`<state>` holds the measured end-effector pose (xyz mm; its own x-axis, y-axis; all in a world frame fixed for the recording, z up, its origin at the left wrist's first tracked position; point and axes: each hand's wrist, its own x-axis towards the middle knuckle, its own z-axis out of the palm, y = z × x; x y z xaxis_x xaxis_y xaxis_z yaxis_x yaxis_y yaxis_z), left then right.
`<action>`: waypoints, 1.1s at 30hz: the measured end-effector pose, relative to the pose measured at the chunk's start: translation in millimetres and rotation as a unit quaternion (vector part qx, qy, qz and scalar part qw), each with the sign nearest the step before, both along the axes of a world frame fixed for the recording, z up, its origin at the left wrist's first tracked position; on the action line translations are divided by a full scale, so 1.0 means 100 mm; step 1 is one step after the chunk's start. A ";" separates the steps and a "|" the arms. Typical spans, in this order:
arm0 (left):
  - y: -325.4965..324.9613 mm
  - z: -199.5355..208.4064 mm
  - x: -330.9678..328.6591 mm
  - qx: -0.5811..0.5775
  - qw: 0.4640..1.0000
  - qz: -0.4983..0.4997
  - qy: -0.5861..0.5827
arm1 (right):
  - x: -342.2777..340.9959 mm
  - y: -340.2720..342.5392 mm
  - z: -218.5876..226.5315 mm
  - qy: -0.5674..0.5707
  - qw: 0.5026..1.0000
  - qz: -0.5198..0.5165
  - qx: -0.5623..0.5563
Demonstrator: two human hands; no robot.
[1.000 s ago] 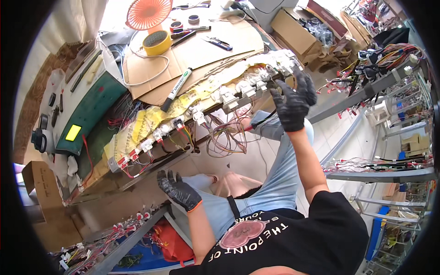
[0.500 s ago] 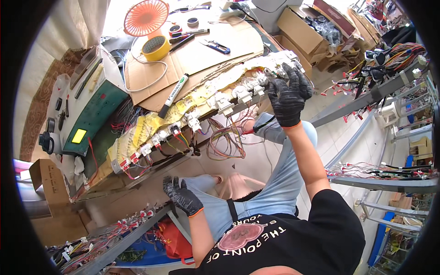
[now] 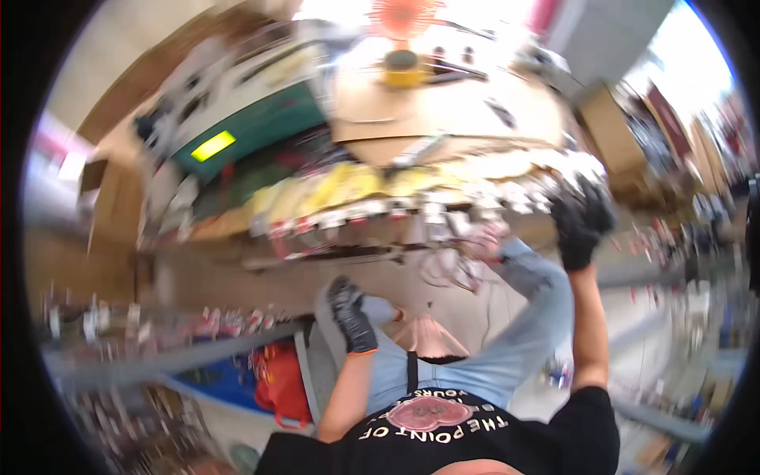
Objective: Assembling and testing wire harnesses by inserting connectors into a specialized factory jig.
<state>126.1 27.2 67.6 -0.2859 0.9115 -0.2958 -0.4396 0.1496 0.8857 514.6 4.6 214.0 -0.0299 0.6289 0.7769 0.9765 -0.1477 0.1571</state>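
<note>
My right hand [image 3: 583, 222], in a black glove, is at the right end of a row of white plastic connectors [image 3: 434, 212] along the bench's front edge. Motion smears its fingers, so I cannot make out whether they grip a connector. Coloured wires [image 3: 453, 265] hang in a loose bundle below the row. Behind the connectors runs a yellow tape-like strip [image 3: 340, 187]. My left hand [image 3: 350, 318], gloved too, hovers over or rests on my left thigh, fingers extended and nothing visible in it.
Cardboard [image 3: 459, 99] on the bench bears a marker [image 3: 418, 150], a yellow tape roll [image 3: 402, 70] and a pink fan [image 3: 405, 14]. A green device with a lit screen [image 3: 212, 146] stands at left. Wire-laden racks [image 3: 182, 348] flank me; a carton [image 3: 609, 131] is at far right.
The view has swung left and blurred, so the bench sits further right in it. My right hand stays by the row's right end; my left hand remains near my thigh.
</note>
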 end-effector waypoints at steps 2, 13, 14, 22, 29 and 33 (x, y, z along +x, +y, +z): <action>0.01 -0.14 0.08 -0.006 0.999 0.009 -0.048 | -0.07 -0.04 0.15 -0.003 0.999 0.035 0.011; 0.01 0.13 0.17 0.028 0.999 0.000 -0.030 | -0.07 0.01 0.21 -0.082 0.996 -0.013 -0.021; 0.02 0.12 0.17 0.036 0.999 -0.006 -0.031 | -0.10 0.01 0.23 -0.083 0.996 -0.017 -0.025; 0.42 0.44 0.15 0.102 0.989 0.051 -0.099 | -0.05 0.04 0.20 -0.086 0.996 -0.024 -0.030; 0.86 0.60 0.08 0.114 0.976 0.066 -0.171 | -0.12 0.03 0.23 -0.112 0.992 -0.050 -0.033; 0.93 0.82 0.10 0.030 0.986 0.061 -0.154 | -0.06 0.02 0.18 -0.108 0.993 -0.039 -0.033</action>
<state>135.9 119.9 149.2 -0.2988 0.8943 -0.3331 -0.7010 0.0311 0.7125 508.9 6.1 232.4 -0.1402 0.6857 0.7143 0.9054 -0.2031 0.3727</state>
